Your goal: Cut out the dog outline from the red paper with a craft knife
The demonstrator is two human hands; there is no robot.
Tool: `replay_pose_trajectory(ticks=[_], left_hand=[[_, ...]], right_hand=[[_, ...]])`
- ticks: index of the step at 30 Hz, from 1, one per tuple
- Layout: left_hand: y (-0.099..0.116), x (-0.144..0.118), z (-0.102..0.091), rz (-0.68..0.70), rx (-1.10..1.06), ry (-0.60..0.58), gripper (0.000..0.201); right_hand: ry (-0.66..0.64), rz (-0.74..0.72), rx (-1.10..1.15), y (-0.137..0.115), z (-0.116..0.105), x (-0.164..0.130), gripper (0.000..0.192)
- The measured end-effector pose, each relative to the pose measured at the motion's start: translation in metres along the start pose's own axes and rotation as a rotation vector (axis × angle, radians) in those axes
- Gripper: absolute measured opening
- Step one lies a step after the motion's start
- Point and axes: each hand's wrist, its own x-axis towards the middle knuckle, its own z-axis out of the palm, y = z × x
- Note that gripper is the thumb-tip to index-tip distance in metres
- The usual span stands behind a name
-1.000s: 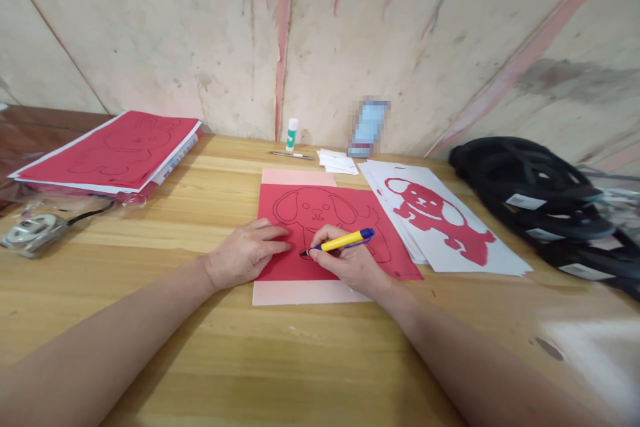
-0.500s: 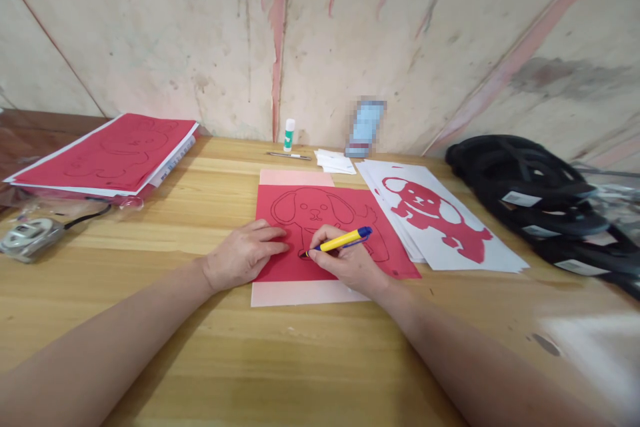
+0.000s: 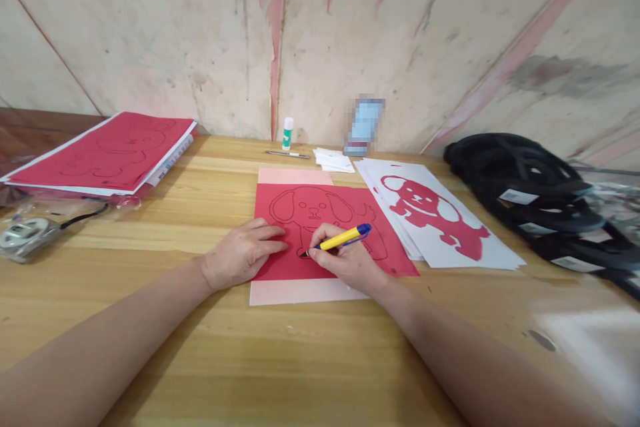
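Note:
A red sheet of paper [image 3: 275, 267] printed with a black dog outline lies on a pale pink mat [image 3: 300, 293]. My left hand [image 3: 247, 250] rests flat on the sheet's left edge, fingers stretched toward the drawing. In my right hand [image 3: 345, 260] is a yellow pen [image 3: 340, 239] with a blue end and clip, gripped like a writing tool. Its dark tip meets the paper at the outline of a front paw. Part of the dog's body is hidden under my right hand.
White sheets with a red cut-out dog [image 3: 417, 197] lie at the right, beside black straps or headgear [image 3: 520, 193]. Red printed sheets [image 3: 100, 153] and a tape measure [image 3: 27, 238] sit left. A glue stick [image 3: 287, 133], thin pen [image 3: 287, 155], paper scraps [image 3: 334, 160] and blurred phone [image 3: 364, 127] are along the wall.
The pen tip stays near the same paw, with barely any movement. Both hands keep their places, and the whole view has shifted slightly.

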Motion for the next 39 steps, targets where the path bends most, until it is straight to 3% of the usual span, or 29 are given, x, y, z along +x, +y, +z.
replay_pose_trajectory(ticks=[9,19,26,39], left_hand=[[0.0,0.001,0.0,-0.007,-0.01,-0.003,0.035],[0.004,0.003,-0.005,0.048,0.063,0.012,0.035],[0.018,0.008,-0.007,0.1,-0.004,-0.033,0.032],[0.013,0.009,-0.002,0.051,-0.15,-0.023,0.03]], right_hand=[[0.024,0.007,0.006,0.001,0.0,0.0,0.009],[0.248,0.053,0.25,0.003,-0.018,0.003,0.016],[0.218,0.112,0.279,0.016,-0.017,0.004,0.018],[0.178,0.05,0.067,0.014,-0.017,0.003,0.012]])
